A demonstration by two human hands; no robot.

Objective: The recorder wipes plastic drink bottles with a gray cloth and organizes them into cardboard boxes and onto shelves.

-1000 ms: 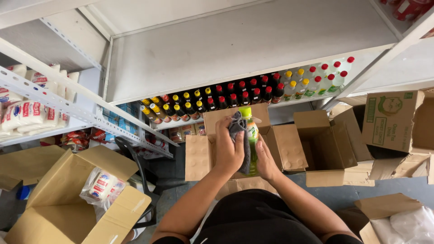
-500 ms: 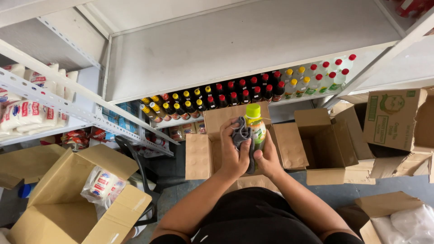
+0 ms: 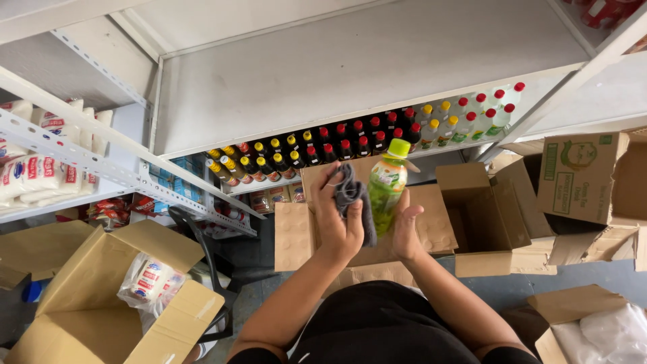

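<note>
- Far left of the grip: open cardboard box [image 3: 87, 290] holding a clear bag of packets [image 3: 145, 283].
- Left hand [image 3: 340, 219]: closed around a dark grey cloth [image 3: 354, 195], which is pressed against the bottle's side.
- Green drink bottle [image 3: 385, 189], yellow-green cap up, sits between both hands, tilted slightly, in front of an open cardboard carton [image 3: 472, 202].
- Right hand [image 3: 406, 232]: cupped under the bottle's base, fingers curled loosely on it.
- Above the grip: shelf row of dark sauce bottles [image 3: 323, 148], red and yellow caps.
</note>
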